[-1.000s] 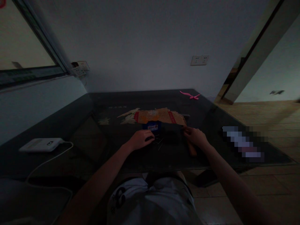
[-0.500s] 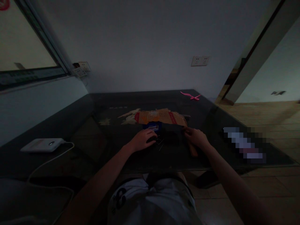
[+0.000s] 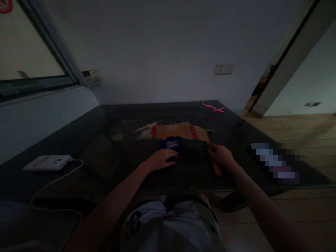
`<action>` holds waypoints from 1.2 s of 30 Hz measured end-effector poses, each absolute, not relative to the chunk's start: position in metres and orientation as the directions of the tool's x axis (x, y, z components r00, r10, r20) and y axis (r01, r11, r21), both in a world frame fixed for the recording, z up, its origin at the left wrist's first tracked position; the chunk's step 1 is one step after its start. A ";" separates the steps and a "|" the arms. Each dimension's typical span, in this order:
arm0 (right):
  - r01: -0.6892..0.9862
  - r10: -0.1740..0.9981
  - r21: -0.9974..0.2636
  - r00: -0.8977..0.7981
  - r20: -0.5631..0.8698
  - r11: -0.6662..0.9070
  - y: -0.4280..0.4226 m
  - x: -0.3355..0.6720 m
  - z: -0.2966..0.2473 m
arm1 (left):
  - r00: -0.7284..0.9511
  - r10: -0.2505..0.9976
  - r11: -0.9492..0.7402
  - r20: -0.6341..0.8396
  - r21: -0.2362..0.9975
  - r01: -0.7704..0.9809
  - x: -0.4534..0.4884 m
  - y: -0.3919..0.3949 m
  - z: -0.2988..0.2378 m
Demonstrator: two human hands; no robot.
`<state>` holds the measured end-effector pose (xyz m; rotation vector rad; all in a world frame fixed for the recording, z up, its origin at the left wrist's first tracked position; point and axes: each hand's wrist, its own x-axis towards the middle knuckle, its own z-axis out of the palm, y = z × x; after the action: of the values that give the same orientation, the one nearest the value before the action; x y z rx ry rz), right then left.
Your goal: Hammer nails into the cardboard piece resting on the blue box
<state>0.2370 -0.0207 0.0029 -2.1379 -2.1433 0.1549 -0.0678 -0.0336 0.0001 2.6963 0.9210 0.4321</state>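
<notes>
My left hand point(image 3: 161, 159) is low over the dark table, its fingers stretched and the thumb apart. Just beyond its fingertips lie a few thin metal pins point(image 3: 181, 161), too small to make out well. My right hand point(image 3: 221, 154) is closed around a wooden handle point(image 3: 216, 168), whose near end sticks out below the palm. The tool's far end is hard to make out in the dimness. Between and beyond my hands, a torn piece of printed cardboard point(image 3: 181, 131) rests on a blue box point(image 3: 172, 142) with a white and red label.
A white power bank point(image 3: 47, 162) with a cable is on the left of the table point(image 3: 126, 178). At the back right lies a pink ribbon point(image 3: 216, 109). A blurred-out object point(image 3: 274, 162) is near the right edge. The wall stands behind.
My left hand has drawn back slightly from the blue box, so its label shows more fully. The right hand stays in place on the wooden handle.
</notes>
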 end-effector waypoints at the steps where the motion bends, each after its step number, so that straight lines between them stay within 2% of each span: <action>1: 0.989 1.000 -0.149 0.000 0.007 0.001 -0.021 0.237 0.003 | 0.746 0.635 -0.759 0.198 0.337 0.557 -0.068 -0.034 0.001; 11: 0.987 1.000 -0.160 -0.010 0.015 0.012 -0.020 0.238 0.002 | 0.731 0.647 -0.757 0.216 0.298 0.582 -0.067 -0.034 0.001; 36: 0.989 1.000 -0.149 0.001 -0.001 -0.001 -0.020 0.237 0.004 | 0.756 0.623 -0.771 0.200 0.321 0.550 -0.071 -0.035 0.007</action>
<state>0.2370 -0.0204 0.0035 -2.1448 -2.1432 0.1619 -0.0709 -0.0354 0.0068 2.7113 0.9210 0.4361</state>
